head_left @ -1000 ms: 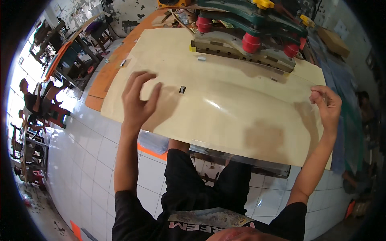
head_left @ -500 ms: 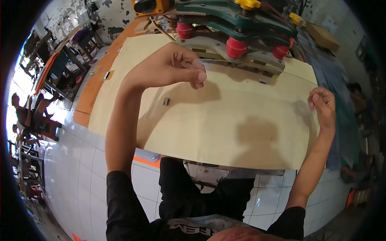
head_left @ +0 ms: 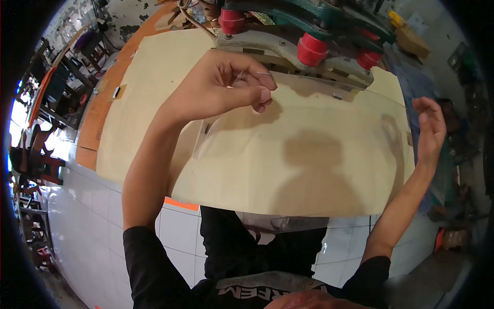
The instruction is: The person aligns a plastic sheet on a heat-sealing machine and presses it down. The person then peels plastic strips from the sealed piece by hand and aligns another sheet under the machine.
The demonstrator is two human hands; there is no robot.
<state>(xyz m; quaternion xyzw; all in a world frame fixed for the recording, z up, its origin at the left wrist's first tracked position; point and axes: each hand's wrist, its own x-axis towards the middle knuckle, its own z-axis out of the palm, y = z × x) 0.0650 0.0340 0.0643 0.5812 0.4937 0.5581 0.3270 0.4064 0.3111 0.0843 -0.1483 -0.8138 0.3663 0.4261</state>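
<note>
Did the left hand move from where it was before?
Yes. The left hand rose off the tan board and went forward and right, toward the red-knobbed machine, now pinching a clear sheet.

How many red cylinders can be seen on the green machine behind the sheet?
3. One red cylinder sits at the machine's left end, a second near the middle above the clear sheet, and a third to the right. Others may be hidden behind the green machine.

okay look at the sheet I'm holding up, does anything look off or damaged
Nothing looks damaged. The clear plastic sheet is lifted off the tan board, pinched at its top edge by the left hand; the right hand is at its right edge.
</note>
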